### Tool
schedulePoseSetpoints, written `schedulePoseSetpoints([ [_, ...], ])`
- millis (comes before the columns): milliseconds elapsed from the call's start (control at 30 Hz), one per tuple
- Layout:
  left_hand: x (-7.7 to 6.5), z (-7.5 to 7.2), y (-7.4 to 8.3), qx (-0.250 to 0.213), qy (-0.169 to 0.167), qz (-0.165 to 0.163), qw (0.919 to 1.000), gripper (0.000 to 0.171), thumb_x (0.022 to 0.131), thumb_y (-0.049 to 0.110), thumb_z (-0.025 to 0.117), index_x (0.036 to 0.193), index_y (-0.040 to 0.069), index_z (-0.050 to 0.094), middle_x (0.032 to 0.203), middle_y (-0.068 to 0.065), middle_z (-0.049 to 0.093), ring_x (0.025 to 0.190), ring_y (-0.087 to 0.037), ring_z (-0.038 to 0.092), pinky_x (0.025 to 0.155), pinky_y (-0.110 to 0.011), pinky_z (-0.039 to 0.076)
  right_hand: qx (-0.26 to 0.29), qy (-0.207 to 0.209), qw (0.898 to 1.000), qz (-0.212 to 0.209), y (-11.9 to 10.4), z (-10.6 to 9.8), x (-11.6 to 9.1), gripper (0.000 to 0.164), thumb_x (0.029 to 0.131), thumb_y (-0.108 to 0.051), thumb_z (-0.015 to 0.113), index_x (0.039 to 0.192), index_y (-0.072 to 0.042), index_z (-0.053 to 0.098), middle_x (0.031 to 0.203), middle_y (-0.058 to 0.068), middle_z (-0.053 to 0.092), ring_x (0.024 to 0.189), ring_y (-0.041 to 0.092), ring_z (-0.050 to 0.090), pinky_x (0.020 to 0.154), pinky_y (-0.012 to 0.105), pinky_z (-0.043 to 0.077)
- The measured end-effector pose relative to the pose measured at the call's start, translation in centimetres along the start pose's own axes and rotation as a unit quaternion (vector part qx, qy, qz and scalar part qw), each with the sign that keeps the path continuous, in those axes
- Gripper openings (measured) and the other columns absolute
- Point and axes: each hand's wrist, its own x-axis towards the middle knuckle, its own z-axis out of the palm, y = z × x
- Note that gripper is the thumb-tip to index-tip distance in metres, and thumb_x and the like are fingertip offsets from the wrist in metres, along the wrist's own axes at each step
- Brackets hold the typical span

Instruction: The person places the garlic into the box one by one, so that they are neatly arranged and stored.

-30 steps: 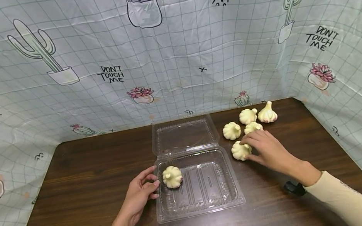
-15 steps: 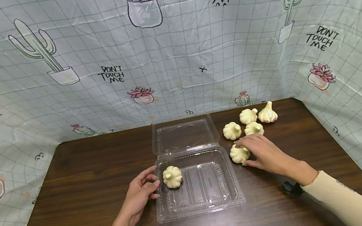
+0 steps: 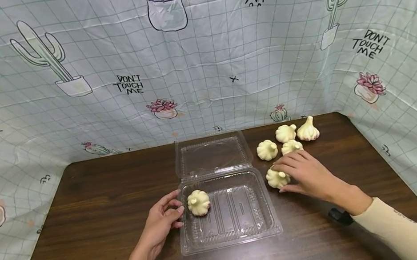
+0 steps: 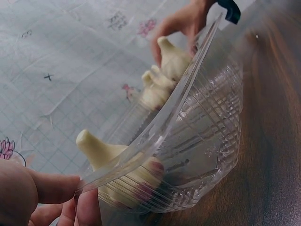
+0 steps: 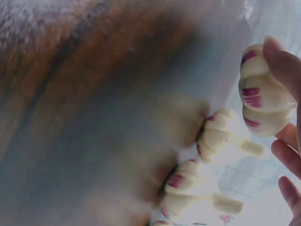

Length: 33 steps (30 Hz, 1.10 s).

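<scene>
A clear plastic clamshell container (image 3: 230,237) stands with its lid folded back on the dark wooden table. One garlic bulb (image 3: 198,203) lies in its left side. My left hand (image 3: 161,222) pinches the container's left rim between thumb and fingers, plainly seen in the left wrist view. To the right of the container, my right hand (image 3: 310,177) holds another garlic bulb (image 3: 277,177) between thumb and fingertips. In the right wrist view the thumb presses one side of this held bulb (image 5: 263,94), and purple streaks mark its base.
Several more garlic bulbs (image 3: 267,150) stand beyond the right hand, toward the table's back right corner. The clear lid (image 3: 212,155) lies flat behind the container. A patterned cloth (image 3: 199,68) hangs round the back and sides of the table (image 3: 113,193).
The right hand and its garlic bulb have shifted slightly toward the person, away from the other bulbs. The left hand and the container have stayed in place.
</scene>
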Motion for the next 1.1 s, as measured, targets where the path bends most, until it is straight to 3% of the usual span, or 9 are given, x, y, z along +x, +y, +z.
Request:
schedulePoseSetpoints([
  [100, 0.0, 0.0, 0.0, 0.002, -0.001, -0.001, 1.0, 0.055, 0.103, -0.004, 0.061, 0.156, -0.002, 0.046, 0.116, -0.009, 0.054, 0.079, -0.009, 0.056, 0.066, -0.021, 0.056, -0.005, 0.013, 1.0, -0.005, 0.0, -0.6, 0.2, 0.057, 0.084, -0.049, 0.08, 0.118, -0.005, 0.072, 0.113, 0.006, 0.071, 0.106, 0.031, 0.064, 0.094, 0.049, 0.048],
  [200, -0.1, 0.1, 0.0, 0.001, -0.002, -0.002, 1.0, 0.055, 0.103, -0.004, 0.061, 0.156, -0.002, 0.045, 0.116, -0.009, 0.054, 0.079, -0.009, 0.056, 0.066, -0.021, 0.056, -0.014, 0.025, 1.0, -0.004, -0.1, -1.4, 0.7, 0.061, 0.101, -0.062, 0.056, 0.117, -0.005, 0.072, 0.112, 0.007, 0.071, 0.106, 0.032, 0.063, 0.095, 0.049, 0.047],
  [300, -0.1, 0.0, 0.1, 0.0, -0.001, -0.003, 1.0, 0.055, 0.103, -0.005, 0.06, 0.156, -0.002, 0.046, 0.115, -0.009, 0.054, 0.079, -0.008, 0.056, 0.066, -0.021, 0.056, -0.026, 0.037, 0.999, -0.006, -0.2, -2.3, 1.4, 0.072, 0.107, -0.067, 0.036, 0.116, -0.006, 0.072, 0.111, 0.006, 0.072, 0.106, 0.032, 0.063, 0.094, 0.049, 0.047],
  [467, -0.1, 0.0, 0.1, -0.001, -0.001, -0.002, 1.0, 0.054, 0.103, -0.005, 0.06, 0.156, -0.002, 0.047, 0.114, -0.009, 0.054, 0.078, -0.008, 0.056, 0.067, -0.02, 0.056, -0.026, 0.05, 0.998, -0.02, -0.8, -3.3, 2.7, 0.069, 0.107, -0.066, 0.039, 0.117, -0.007, 0.073, 0.113, 0.006, 0.073, 0.106, 0.031, 0.063, 0.092, 0.05, 0.047],
  [533, -0.1, -0.1, 0.1, -0.001, -0.002, -0.002, 1.0, 0.054, 0.103, -0.005, 0.059, 0.156, -0.002, 0.046, 0.114, -0.009, 0.054, 0.078, -0.008, 0.056, 0.067, -0.02, 0.056, -0.021, 0.049, 0.998, -0.03, -1.3, -3.6, 3.2, 0.064, 0.105, -0.064, 0.048, 0.118, -0.007, 0.073, 0.115, 0.006, 0.073, 0.107, 0.032, 0.063, 0.094, 0.049, 0.047],
  [633, -0.1, -0.1, 0.1, 0.001, -0.004, -0.002, 1.0, 0.054, 0.103, -0.005, 0.059, 0.156, -0.002, 0.046, 0.114, -0.009, 0.054, 0.078, -0.008, 0.056, 0.067, -0.02, 0.056, -0.014, 0.042, 0.998, -0.051, -2.0, -3.8, 4.1, 0.058, 0.094, -0.057, 0.066, 0.12, -0.006, 0.072, 0.117, 0.007, 0.072, 0.108, 0.032, 0.064, 0.097, 0.05, 0.048],
  [767, -0.1, -0.1, 0.0, -0.002, -0.005, -0.001, 1.0, 0.055, 0.104, -0.004, 0.059, 0.156, -0.002, 0.045, 0.114, -0.008, 0.054, 0.079, -0.008, 0.056, 0.067, -0.02, 0.056, -0.009, 0.021, 0.997, -0.075, -3.2, -3.5, 5.2, 0.061, 0.079, -0.049, 0.079, 0.123, -0.007, 0.071, 0.119, 0.005, 0.072, 0.11, 0.029, 0.064, 0.098, 0.048, 0.049],
  [933, -0.1, -0.1, -0.1, -0.004, -0.008, -0.001, 1.0, 0.055, 0.104, -0.004, 0.06, 0.157, -0.003, 0.044, 0.115, -0.008, 0.053, 0.08, -0.008, 0.056, 0.067, -0.02, 0.056, -0.006, -0.005, 0.994, -0.11, -4.8, -2.8, 6.7, 0.066, 0.073, -0.048, 0.086, 0.123, -0.008, 0.072, 0.12, 0.003, 0.073, 0.11, 0.026, 0.064, 0.097, 0.045, 0.052],
  [1100, -0.1, 0.0, 0.0, -0.004, -0.003, -0.005, 1.0, 0.055, 0.104, -0.004, 0.06, 0.157, -0.001, 0.045, 0.115, -0.008, 0.054, 0.08, -0.008, 0.056, 0.066, -0.021, 0.056, -0.005, -0.036, 0.989, -0.141, -6.1, -1.9, 8.0, 0.067, 0.074, -0.054, 0.086, 0.124, -0.011, 0.072, 0.121, 0.0, 0.073, 0.112, 0.022, 0.064, 0.099, 0.042, 0.052],
])
